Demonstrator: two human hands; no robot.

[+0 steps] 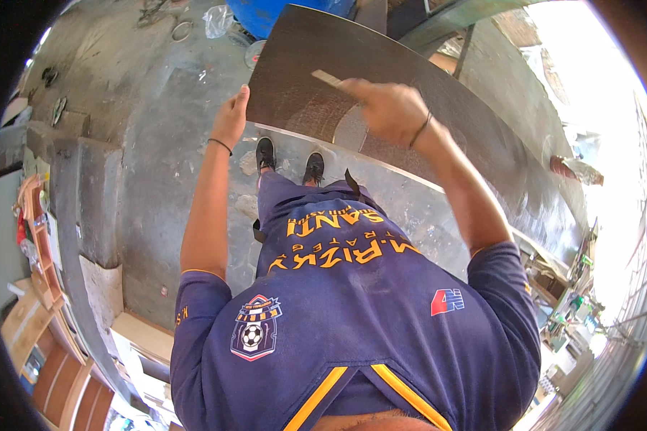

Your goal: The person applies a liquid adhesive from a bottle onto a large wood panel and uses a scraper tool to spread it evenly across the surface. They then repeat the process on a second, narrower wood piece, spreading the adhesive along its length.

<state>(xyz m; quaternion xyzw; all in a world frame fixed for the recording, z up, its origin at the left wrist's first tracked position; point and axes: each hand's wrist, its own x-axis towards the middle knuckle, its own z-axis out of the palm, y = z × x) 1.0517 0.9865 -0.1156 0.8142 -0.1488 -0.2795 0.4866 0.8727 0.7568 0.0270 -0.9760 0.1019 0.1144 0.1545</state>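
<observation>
So the big dark board (410,93) stands up on the concrete floor (158,144), right in front of the shoes (289,161). Left hand (231,118) grips its left edge, right hand (388,108) pinches a flat scraper (328,78) against its face.

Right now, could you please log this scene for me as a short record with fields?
Setting: workshop with a concrete floor
Left hand: grips the left edge of the dark panel
Right hand: holds a small flat strip against the panel face
Panel: large, dark brown, tilted up in front of the person
Nearby: blue drum beyond the panel
</observation>
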